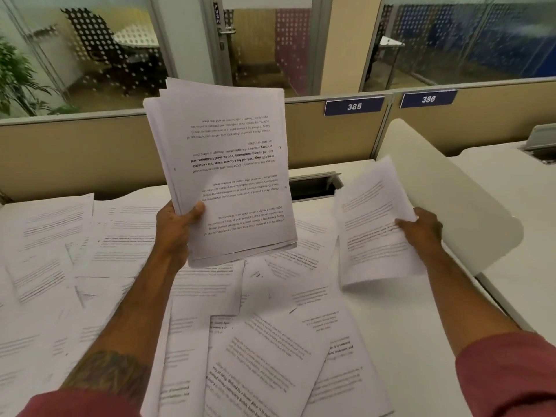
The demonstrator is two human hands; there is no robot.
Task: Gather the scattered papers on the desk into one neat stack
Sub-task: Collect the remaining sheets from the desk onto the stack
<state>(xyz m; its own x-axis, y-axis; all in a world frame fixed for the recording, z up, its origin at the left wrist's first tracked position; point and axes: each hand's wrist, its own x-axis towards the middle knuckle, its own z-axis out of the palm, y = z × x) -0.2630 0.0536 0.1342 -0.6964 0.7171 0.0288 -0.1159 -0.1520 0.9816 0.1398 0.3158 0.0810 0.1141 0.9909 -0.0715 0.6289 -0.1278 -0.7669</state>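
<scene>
My left hand (177, 228) grips a thick stack of printed papers (228, 164), held upright above the desk by its lower left edge, thumb on the front sheet. To the right, my right hand (421, 228) pinches a single loose sheet (373, 224) by its right edge; this sheet is lifted off the desk and blurred. Several scattered papers (270, 350) lie overlapping across the white desk (421, 356), from the far left to the middle front.
A beige partition (331, 139) with number plates 385 and 386 closes the desk's far side. A cable slot (313, 186) opens at the back. A curved white divider (451, 200) stands on the right, with a neighbouring desk beyond it.
</scene>
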